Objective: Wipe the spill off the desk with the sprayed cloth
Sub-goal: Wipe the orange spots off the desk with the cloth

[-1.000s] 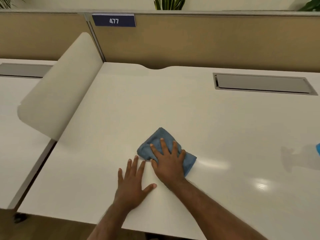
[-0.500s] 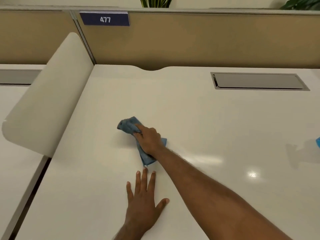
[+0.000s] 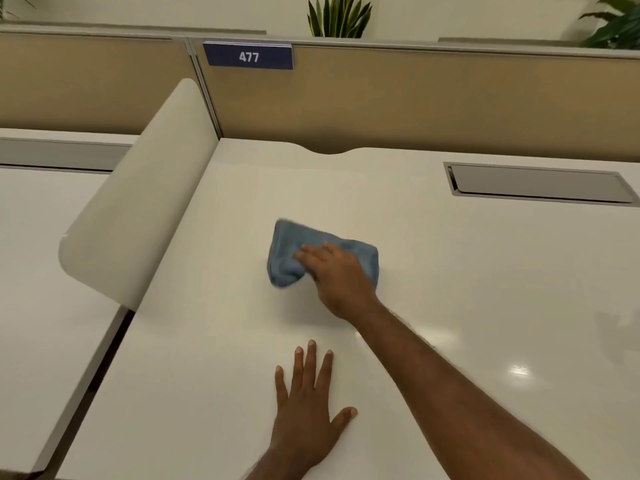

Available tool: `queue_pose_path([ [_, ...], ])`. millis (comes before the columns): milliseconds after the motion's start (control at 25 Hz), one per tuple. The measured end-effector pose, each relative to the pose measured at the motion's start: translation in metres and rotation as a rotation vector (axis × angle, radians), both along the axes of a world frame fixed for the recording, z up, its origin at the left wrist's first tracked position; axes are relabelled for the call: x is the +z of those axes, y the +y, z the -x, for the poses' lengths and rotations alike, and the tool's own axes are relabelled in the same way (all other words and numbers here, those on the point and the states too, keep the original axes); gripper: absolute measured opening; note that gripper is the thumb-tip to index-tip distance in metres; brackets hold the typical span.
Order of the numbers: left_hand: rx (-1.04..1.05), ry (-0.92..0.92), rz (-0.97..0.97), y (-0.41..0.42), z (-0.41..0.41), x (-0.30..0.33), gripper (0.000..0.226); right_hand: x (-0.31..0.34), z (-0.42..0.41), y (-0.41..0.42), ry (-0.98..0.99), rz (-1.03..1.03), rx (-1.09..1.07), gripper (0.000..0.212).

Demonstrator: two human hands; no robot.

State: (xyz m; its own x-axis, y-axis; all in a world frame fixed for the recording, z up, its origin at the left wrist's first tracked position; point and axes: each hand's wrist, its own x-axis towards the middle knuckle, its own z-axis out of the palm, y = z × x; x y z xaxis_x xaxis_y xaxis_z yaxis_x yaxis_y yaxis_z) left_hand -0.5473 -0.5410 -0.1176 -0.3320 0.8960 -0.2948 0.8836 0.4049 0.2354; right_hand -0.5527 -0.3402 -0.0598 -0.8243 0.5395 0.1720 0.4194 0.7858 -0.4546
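A bunched blue cloth (image 3: 287, 251) lies on the white desk (image 3: 467, 271) near its middle. My right hand (image 3: 337, 277) presses down on the cloth's right part, fingers pointing left and covering some of it. My left hand (image 3: 308, 407) rests flat on the desk nearer to me, fingers spread, holding nothing. No spill shows on the surface; only glossy light reflections appear at the right.
A curved white side divider (image 3: 138, 209) stands along the desk's left edge. A tan partition (image 3: 433, 98) with a blue "477" sign (image 3: 248, 57) runs along the back. A grey cable hatch (image 3: 540, 183) sits at the back right. Another desk (image 3: 34, 271) lies to the left.
My right hand has carried the cloth away from me toward the middle of the desk, apart from the left hand. The left hand has stayed flat near the front edge.
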Motion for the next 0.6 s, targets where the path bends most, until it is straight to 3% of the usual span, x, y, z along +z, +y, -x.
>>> queue_pose_path([
  [80, 0.004, 0.008, 0.056, -0.002, 0.001, 0.007, 0.090, -0.027, -0.007, -0.013, -0.389, -0.080, 0.117, 0.047],
  [120, -0.007, -0.001, 0.082, -0.003, 0.000, 0.009, 0.088, -0.038, -0.012, -0.017, -0.453, -0.051, 0.134, 0.047],
  [200, -0.042, 0.025, 0.075, -0.001, 0.000, 0.009, 0.087, -0.055, -0.020, -0.015, -0.412, -0.034, 0.156, 0.054],
  [360, -0.035, 0.039, 0.017, -0.003, 0.002, -0.002, 0.087, -0.069, -0.013, 0.005, -0.445, -0.209, 0.253, 0.066],
  [600, -0.019, 0.047, 0.013, -0.004, 0.002, -0.005, 0.087, -0.075, 0.000, 0.037, -0.476, -0.070, -0.212, 0.063],
])
